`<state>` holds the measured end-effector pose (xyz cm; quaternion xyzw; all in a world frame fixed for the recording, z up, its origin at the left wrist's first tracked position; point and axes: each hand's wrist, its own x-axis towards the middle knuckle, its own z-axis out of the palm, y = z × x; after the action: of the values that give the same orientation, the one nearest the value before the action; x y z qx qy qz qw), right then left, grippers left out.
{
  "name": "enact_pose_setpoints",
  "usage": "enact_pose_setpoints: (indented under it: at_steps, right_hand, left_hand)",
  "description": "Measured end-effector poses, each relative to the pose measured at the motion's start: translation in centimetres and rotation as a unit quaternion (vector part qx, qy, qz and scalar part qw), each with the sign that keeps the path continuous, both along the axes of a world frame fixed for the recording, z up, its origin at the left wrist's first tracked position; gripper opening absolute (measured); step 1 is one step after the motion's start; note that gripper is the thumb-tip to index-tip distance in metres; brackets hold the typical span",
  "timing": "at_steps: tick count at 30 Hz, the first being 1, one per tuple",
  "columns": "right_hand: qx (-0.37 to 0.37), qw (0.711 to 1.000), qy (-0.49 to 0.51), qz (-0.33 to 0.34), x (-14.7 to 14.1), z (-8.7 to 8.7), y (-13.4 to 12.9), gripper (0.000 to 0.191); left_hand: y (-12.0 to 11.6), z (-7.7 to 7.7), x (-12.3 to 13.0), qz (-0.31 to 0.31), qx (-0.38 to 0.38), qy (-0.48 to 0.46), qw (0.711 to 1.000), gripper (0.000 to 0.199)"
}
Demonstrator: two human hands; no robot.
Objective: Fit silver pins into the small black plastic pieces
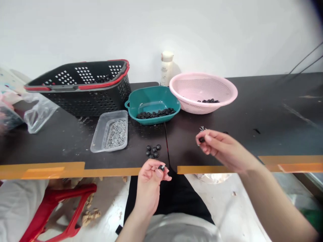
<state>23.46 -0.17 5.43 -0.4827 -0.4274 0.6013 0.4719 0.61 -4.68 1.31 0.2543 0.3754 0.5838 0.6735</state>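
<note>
My left hand point(153, 176), at the table's front edge, pinches a small black round part point(161, 167) with a pale piece on it. To the right, my right hand point(217, 144) is raised over the table with another black part point(202, 139) between thumb and fingers. Several black round pieces point(154, 149) lie on the table just beyond my left hand. A few metal pins point(202, 128) lie behind the fingers of my right hand. Many metal pins point(116, 134) fill part of a clear plastic tray point(98, 136). A teal basin point(148, 95) holds many small black pieces point(156, 113).
A black basket point(98, 101) with red handles stands back left, beside a plastic bag point(40, 111). The pink colander point(204, 82) holds black pieces, and a white bottle point(166, 69) stands near the wall. Below left are a red stool point(75, 215) and part of another person point(20, 205).
</note>
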Motion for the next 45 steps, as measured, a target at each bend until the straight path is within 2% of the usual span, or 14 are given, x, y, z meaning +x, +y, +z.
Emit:
enact_pose_setpoints:
  at_steps: [2,5,9,14,20,26,36,45]
  right_hand:
    - [-0.033,0.992,0.118,0.011,-3.3,-0.5,-0.9,0.023]
    - [-0.058,0.974,0.218,-0.027,-7.4,-0.8,-1.8,0.023]
    - [-0.069,0.955,0.279,-0.07,-11.1,-0.8,-2.7,0.023]
    - [-0.102,0.942,0.307,-0.087,-13.3,-0.4,-3.8,0.018]
    - [-0.086,0.944,0.293,-0.121,-14.4,-0.4,-4.3,0.019]
    - [-0.092,0.954,0.27,-0.096,-14.4,-1.0,-4.4,0.024]
    - [-0.087,0.952,0.279,-0.094,-14.2,-1.1,-4.6,0.021]
    - [-0.068,0.96,0.26,-0.076,-13.8,-1.1,-4.5,0.023]
  left_hand:
    - [0.0,0.0,-0.3,0.032,0.035,0.058,0.997,0.031]
    - [-0.2,0.3,-0.7,0.083,0.082,0.167,0.979,0.021]
    - [-0.6,1.5,-1.1,0.142,0.141,0.289,0.936,0.016]
    - [-0.9,3.0,-1.4,0.173,0.211,0.382,0.883,0.013]
    - [-0.6,3.4,-1.4,0.199,0.254,0.469,0.822,0.01]
    - [-0.7,3.4,-1.2,0.21,0.293,0.527,0.769,0.009]
    - [-1.0,3.4,-1.8,0.181,0.294,0.597,0.724,0.008]
    - [-1.1,3.6,-2.1,0.182,0.293,0.618,0.707,0.009]
